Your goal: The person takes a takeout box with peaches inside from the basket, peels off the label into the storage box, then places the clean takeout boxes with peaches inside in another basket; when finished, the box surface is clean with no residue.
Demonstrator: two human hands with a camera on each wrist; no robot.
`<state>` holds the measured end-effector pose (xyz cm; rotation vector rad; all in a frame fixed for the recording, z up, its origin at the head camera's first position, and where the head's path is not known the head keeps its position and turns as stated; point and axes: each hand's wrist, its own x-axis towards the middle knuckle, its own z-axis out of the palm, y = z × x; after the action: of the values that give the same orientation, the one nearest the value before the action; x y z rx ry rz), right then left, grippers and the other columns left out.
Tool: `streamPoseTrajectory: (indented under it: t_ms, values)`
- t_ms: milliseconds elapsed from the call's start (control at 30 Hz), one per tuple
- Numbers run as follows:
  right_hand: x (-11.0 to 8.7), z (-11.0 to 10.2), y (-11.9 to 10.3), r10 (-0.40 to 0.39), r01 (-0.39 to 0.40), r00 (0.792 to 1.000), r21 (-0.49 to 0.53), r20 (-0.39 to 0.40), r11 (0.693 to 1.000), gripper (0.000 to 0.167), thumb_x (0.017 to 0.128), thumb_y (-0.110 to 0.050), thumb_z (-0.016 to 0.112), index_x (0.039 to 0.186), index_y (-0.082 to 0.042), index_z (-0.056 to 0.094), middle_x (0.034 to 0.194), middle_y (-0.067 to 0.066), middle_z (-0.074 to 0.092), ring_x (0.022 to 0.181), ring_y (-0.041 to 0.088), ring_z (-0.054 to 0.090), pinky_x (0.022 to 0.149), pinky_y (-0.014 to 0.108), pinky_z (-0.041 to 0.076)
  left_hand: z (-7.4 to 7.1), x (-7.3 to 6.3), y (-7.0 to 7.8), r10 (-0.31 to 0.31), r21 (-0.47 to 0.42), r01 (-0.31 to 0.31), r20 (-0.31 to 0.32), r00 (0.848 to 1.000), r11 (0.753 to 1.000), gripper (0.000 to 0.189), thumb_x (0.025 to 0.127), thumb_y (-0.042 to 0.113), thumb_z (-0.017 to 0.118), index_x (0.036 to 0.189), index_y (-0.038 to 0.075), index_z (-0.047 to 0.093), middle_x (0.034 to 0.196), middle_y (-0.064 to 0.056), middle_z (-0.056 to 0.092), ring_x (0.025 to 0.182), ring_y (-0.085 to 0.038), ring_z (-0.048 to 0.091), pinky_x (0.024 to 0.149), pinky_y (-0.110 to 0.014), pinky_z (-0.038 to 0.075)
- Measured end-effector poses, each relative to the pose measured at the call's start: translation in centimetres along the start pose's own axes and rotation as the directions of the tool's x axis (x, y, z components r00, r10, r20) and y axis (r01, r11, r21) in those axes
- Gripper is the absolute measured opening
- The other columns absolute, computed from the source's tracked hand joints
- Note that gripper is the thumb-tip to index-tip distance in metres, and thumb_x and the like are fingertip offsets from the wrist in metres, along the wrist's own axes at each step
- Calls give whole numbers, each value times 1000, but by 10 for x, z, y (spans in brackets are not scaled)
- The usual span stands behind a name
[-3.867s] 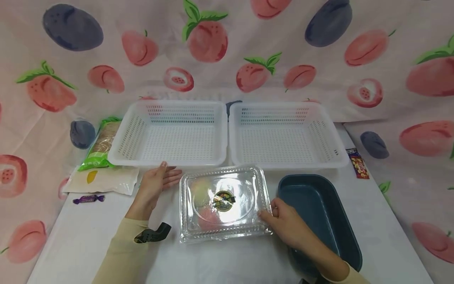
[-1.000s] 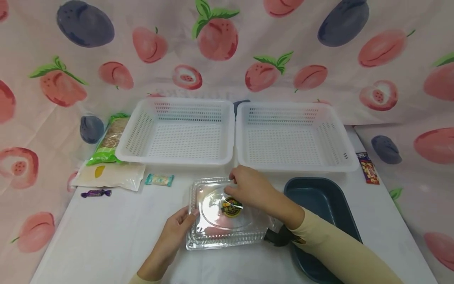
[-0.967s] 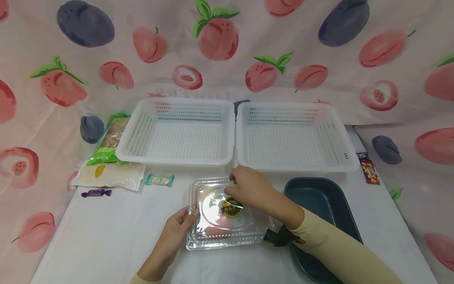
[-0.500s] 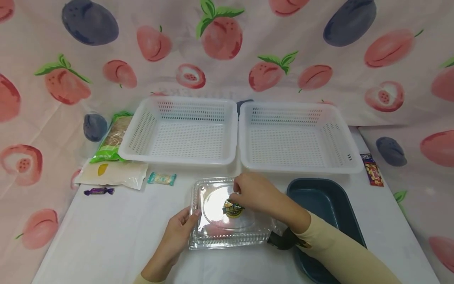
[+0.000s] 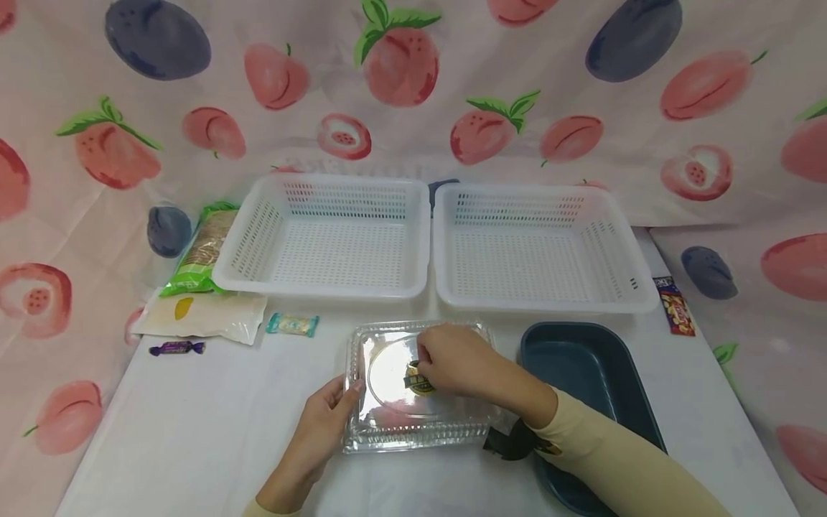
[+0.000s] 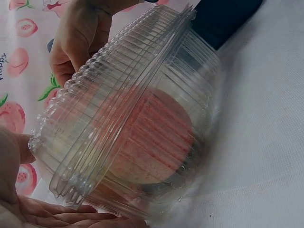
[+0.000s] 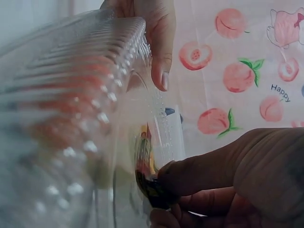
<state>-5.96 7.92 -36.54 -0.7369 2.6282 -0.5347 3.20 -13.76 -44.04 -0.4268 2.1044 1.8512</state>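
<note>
A clear plastic clamshell box (image 5: 388,424) with round reddish fruit (image 6: 156,137) inside stands on the white-covered table in front of me. My left hand (image 5: 316,431) holds its left side, thumb up at the lid's rim and fingers low along the wall. On the lid sits a round black and gold sticker (image 5: 416,379). Thumb and fingers of my right hand (image 5: 461,362) pinch the sticker's edge; in the right wrist view the sticker (image 7: 144,156) bends away from the lid there. The head view has the right hand covering part of it.
Two white perforated baskets (image 5: 323,291) (image 5: 549,301) line the back. A dark blue tray (image 5: 575,345) lies under the right forearm. At left are a green bag (image 5: 200,251), a white bag (image 5: 220,319), a purple candy (image 5: 177,348) and a teal candy (image 5: 292,324); a red snack packet (image 5: 675,305) is at right.
Earlier my right hand held the box's right side while the left was beside it. Since then the left took the left side, and the right moved over the lid and pinched the sticker.
</note>
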Motion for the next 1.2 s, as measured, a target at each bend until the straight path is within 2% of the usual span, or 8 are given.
streamPoseTrajectory:
  t_ms: [233,367,600,700,867,1200]
  values:
    - [-1,-4,3,4,-2,1000,76,-23,997,21,92,-6,60,74,-16,55,66,-6,52,62,11,49,57,26,41,0,0,0,7,-4,-7,-3,1000,1000,63,109,33,58,149,-13,44,121,-21,72,104,-24,74,83,-29,64]
    - [-1,-10,5,31,-26,999,119,-43,993,19,95,-8,62,78,-14,57,68,-5,53,64,11,49,58,24,41,-1,-1,0,8,-1,-8,-3,1000,1000,64,109,33,58,150,-14,42,124,-21,71,106,-24,72,85,-29,63]
    - [-10,-28,17,64,-50,997,253,-46,966,13,97,-6,64,85,-10,62,75,-2,57,67,12,51,60,25,44,0,-1,0,-15,12,15,2,1000,1000,66,108,36,58,151,-12,43,125,-20,70,108,-25,72,88,-30,63]
    - [-17,-37,25,71,-50,995,257,-74,965,12,97,-5,65,86,-9,62,76,-1,59,69,13,52,61,26,45,-1,-1,1,-16,17,15,4,1000,1000,68,108,37,58,151,-13,42,126,-22,69,110,-26,72,88,-31,63]
    - [-30,-48,41,121,-96,989,256,-85,962,10,98,-8,67,89,-8,63,80,1,64,72,15,54,64,28,47,-1,-1,0,-21,15,21,4,1000,1000,70,108,39,58,151,-13,41,127,-22,69,110,-26,72,88,-32,63]
    - [-58,-59,85,215,-177,968,257,-129,950,7,99,-10,67,97,-4,65,89,6,69,80,18,59,67,31,50,-1,-1,1,-29,14,28,8,1000,999,69,108,37,59,151,-13,41,125,-22,69,107,-24,72,86,-31,63]
